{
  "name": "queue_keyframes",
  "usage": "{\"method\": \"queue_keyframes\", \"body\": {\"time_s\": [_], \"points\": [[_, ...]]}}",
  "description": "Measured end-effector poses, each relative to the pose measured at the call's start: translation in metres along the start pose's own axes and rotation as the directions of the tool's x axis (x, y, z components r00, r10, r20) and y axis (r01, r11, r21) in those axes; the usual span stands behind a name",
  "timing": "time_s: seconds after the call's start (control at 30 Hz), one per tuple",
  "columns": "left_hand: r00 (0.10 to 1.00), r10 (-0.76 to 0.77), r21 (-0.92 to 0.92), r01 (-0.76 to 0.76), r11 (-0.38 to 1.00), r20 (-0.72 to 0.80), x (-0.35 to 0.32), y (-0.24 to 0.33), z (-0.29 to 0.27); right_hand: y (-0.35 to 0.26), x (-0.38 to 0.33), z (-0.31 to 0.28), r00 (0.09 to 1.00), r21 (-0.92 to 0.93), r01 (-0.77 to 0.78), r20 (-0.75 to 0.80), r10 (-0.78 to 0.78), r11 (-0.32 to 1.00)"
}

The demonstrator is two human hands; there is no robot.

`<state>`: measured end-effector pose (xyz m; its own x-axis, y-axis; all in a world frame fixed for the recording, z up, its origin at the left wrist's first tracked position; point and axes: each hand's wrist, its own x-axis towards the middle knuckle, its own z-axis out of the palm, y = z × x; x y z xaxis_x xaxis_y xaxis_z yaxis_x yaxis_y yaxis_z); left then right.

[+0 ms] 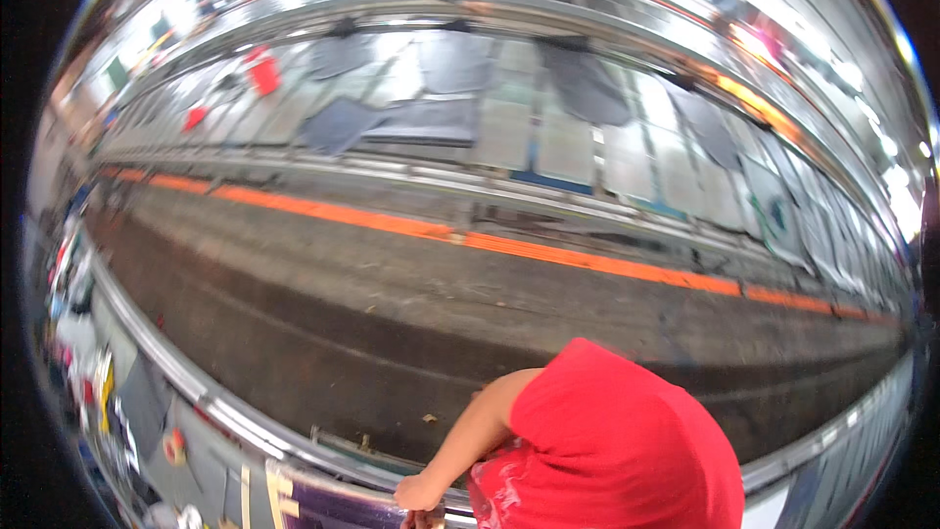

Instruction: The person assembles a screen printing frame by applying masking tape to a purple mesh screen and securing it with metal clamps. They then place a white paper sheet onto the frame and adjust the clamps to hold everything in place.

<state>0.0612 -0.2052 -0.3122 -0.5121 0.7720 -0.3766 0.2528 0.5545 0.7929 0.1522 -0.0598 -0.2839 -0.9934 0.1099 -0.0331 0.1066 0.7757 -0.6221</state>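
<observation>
My right arm comes out of a red sleeve (627,431) and bends down to the left. At the lower edge, my right hand (419,493) is closed, with its fingers pointing down; what it holds is too small and blurred to name. Just left of it lies a glossy dark purple panel (343,507) on the near table, with tan tape strips (281,492) along its left side. My left hand does not show.
A metal rail (235,421) edges the near table. A tape roll (174,446) and mixed items lie at the left. Across a brown floor (294,304) with an orange strip (382,222) stands a long table carrying grey cloth pieces (421,122) and a red item (262,71).
</observation>
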Motion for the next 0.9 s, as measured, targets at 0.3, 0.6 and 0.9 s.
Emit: {"method": "queue_keyframes", "body": {"time_s": [0.3,0.6,0.9], "points": [[1.0,-0.003,-0.158,0.006,0.987,0.014,0.004,0.046,0.044,-0.009,0.005,0.015,0.994,-0.156,-0.036,-0.106,0.019,0.987],[1.0,-0.011,-0.244,0.009,0.97,-0.006,0.0,0.043,0.051,-0.014,-0.012,0.013,0.973,-0.219,0.01,-0.221,-0.06,0.976],[0.999,-0.028,-0.312,0.013,0.95,-0.045,-0.006,0.035,0.047,-0.003,-0.013,0.026,0.976,-0.264,-0.012,-0.212,-0.046,0.964]]}}
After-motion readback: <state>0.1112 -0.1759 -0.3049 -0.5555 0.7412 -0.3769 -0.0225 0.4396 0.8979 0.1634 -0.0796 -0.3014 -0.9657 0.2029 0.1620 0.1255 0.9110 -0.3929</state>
